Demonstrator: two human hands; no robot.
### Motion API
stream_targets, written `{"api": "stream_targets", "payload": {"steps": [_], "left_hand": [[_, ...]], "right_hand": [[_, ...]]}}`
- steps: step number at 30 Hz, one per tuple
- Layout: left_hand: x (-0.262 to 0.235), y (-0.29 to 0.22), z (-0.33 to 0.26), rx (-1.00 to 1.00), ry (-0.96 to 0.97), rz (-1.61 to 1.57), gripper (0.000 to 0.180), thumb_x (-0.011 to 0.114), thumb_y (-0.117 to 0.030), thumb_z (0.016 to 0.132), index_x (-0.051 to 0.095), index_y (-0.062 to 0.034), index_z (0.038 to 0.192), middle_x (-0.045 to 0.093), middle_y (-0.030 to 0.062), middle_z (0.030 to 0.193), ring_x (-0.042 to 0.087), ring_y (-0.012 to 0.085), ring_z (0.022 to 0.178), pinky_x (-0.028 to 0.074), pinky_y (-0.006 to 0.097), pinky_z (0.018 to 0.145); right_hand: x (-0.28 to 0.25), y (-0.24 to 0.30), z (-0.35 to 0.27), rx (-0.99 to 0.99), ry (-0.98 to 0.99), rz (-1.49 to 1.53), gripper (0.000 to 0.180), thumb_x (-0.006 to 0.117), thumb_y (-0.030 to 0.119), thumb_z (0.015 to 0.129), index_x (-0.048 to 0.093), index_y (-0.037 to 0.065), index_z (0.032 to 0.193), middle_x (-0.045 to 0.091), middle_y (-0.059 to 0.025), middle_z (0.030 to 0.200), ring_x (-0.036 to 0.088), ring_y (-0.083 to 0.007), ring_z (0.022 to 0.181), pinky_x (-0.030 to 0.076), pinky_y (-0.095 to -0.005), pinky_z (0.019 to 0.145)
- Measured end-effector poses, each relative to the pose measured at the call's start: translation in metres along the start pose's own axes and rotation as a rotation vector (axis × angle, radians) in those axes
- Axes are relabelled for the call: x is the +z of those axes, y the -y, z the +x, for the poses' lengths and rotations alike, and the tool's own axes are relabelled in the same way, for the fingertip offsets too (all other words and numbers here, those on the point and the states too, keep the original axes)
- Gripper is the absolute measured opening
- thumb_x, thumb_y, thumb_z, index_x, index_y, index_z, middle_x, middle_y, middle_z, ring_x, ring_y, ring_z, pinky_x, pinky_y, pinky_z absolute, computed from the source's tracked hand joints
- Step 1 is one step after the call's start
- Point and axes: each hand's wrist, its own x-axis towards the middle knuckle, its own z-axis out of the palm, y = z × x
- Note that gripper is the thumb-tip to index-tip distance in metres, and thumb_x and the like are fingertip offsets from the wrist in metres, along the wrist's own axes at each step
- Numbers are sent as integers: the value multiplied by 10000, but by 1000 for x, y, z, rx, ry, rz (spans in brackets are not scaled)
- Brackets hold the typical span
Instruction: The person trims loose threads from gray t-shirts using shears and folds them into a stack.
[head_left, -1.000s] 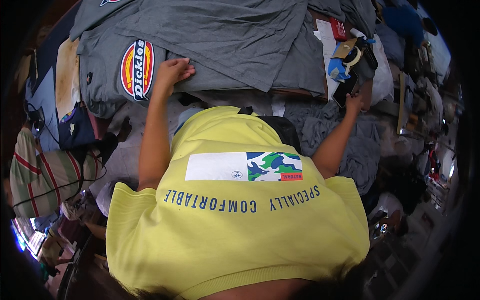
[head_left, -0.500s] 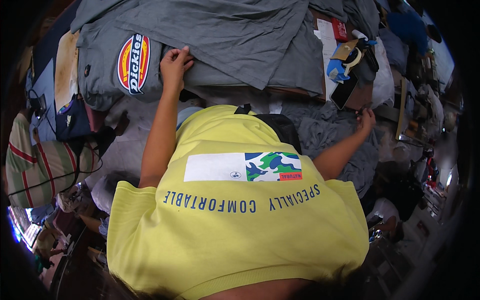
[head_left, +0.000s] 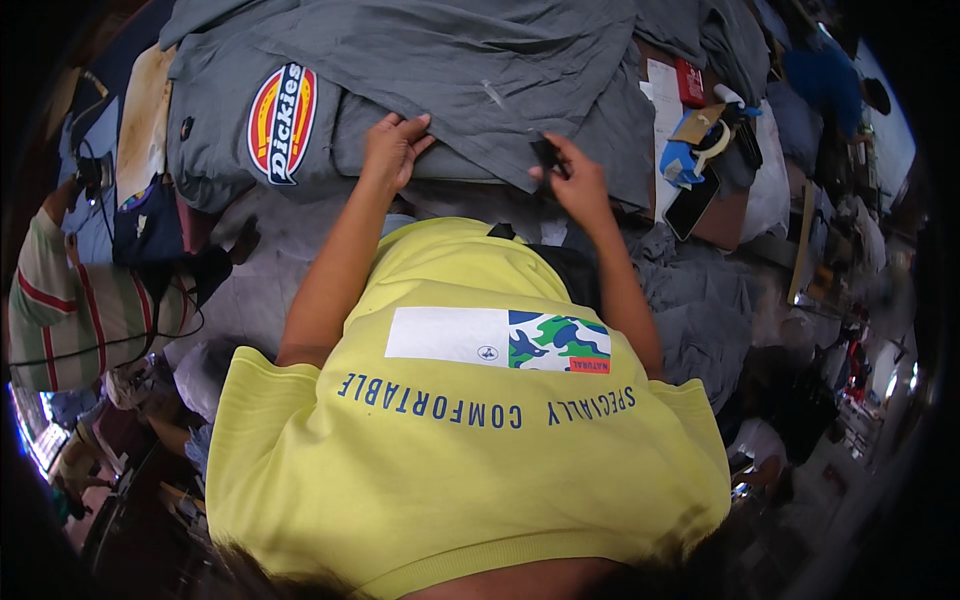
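Grey garments [head_left: 440, 60] lie layered over the table in front of me, one carrying a red, yellow and black oval patch [head_left: 281, 123]. My left hand [head_left: 392, 152] is at the near edge of the top grey layer, fingers bent and pinching the cloth. Just to its right, my right hand [head_left: 578, 183] is closed around a small black tool [head_left: 546, 154], whose exact kind I cannot make out. A thin pale streak [head_left: 494, 95] shows over the cloth beyond that tool, blurred.
On the right of the table are a tape roll [head_left: 712, 145] on a blue holder, a dark phone [head_left: 690, 205], a red box [head_left: 689, 82] and white paper [head_left: 661, 85]. More grey cloth [head_left: 690, 310] hangs below. A person in a striped shirt [head_left: 95, 320] is at the left.
My right hand has come from beside the phone to the grey garment, bringing the small black tool. My left hand has shifted slightly right along the cloth's edge.
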Motion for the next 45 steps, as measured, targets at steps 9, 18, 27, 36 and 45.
{"api": "stream_targets", "payload": {"steps": [9,18,27,36,45], "left_hand": [[-4,-7,-5,19,76,-112,133,526,1,817,495,12,946,556,95,923,568,164,874,480,301,827],[-13,-13,10,12,37,-177,159,509,10,818,518,-14,975,571,64,905,563,153,865,462,304,819],[-11,-22,1,-5,101,-161,175,516,23,811,507,-7,983,550,45,835,566,131,804,500,269,752],[-13,-27,1,0,143,-151,197,540,24,801,500,-10,991,550,39,853,570,122,781,520,261,735],[-18,-29,11,17,97,-160,171,531,-3,819,524,-7,989,567,45,912,546,127,867,464,247,793]], "right_hand": [[23,61,26,-39,254,-315,620,755,374,582,528,111,1095,564,-78,770,565,-242,691,433,-355,594],[39,68,56,-19,300,-268,626,773,342,562,537,94,1086,565,-94,753,559,-251,678,434,-357,599],[46,70,58,-36,291,-194,599,776,268,564,541,73,1080,534,-79,684,526,-205,583,412,-330,536],[43,70,55,-24,286,-140,495,746,189,606,553,72,1046,550,-90,600,540,-207,516,419,-320,509],[49,73,52,-51,222,-271,521,744,242,609,540,84,1062,573,-111,676,565,-243,589,434,-340,546]]}}
